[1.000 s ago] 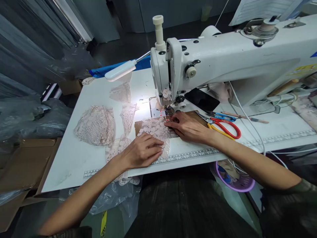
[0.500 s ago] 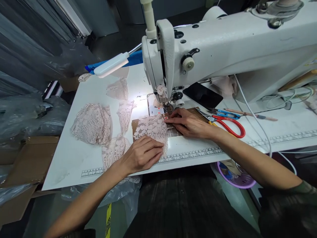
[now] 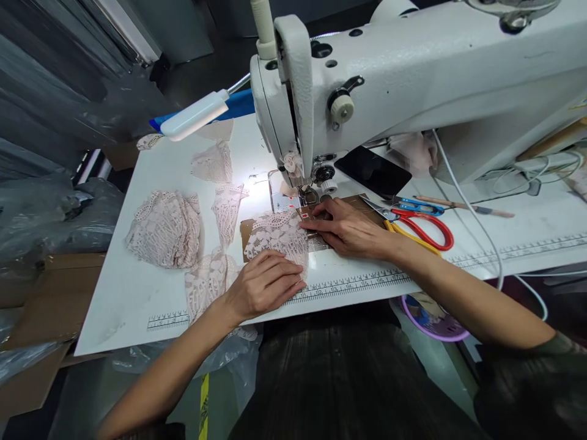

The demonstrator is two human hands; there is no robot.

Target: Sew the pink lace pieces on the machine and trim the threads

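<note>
Under the sewing machine (image 3: 389, 85), a pale pink lace piece (image 3: 279, 235) lies flat near the presser foot (image 3: 310, 195), partly over a brown plate (image 3: 246, 232). My left hand (image 3: 266, 282) rests on its front edge, fingers together and curved over the lace. At the right-hand corner, the thumb and fingertips of my right hand (image 3: 351, 229) close on the lace edge, beside a small red mark (image 3: 305, 215). How firmly either hand grips is hard to see. Part of the lace is hidden beneath my left fingers.
To the left sit a stack of lace pieces (image 3: 164, 229) and several loose ones, including a lace piece (image 3: 228, 211). Red-handled scissors (image 3: 424, 226), blue snips (image 3: 419, 206) and a black phone (image 3: 373, 171) lie right. A printed ruler (image 3: 353, 286) follows the front edge.
The view has shifted slightly, so the machine sits a little higher and further left. My right fingers have bent slightly at the lace edge. My left hand stays on the lace.
</note>
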